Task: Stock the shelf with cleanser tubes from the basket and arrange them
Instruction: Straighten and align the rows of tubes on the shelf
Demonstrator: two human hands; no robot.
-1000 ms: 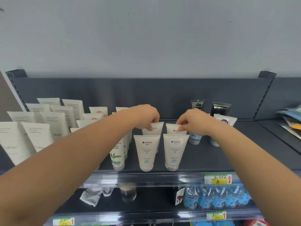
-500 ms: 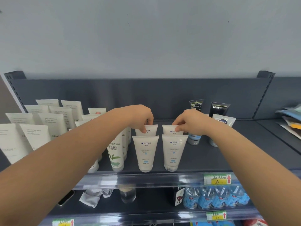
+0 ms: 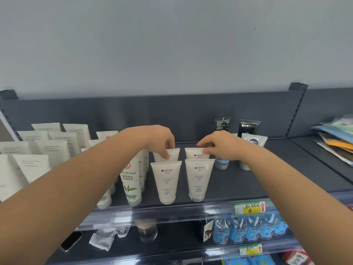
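Two forearms outstretched, left hand (image 3: 161,139) pinching rear-left tube (image 3: 172,154), right hand (image 3: 219,145) pinching rear-right tube (image 3: 193,154), shelf (image 3: 238,180)

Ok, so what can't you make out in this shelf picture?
All in the head view:
- The basket: out of frame.
- The left rear tube: lower half behind the left front tube, top edge under the left hand.
- The right rear tube: likewise, behind the right front tube and right hand.
- The blue-based tube: label behind the right hand.
- Front tubes' small print: too small.
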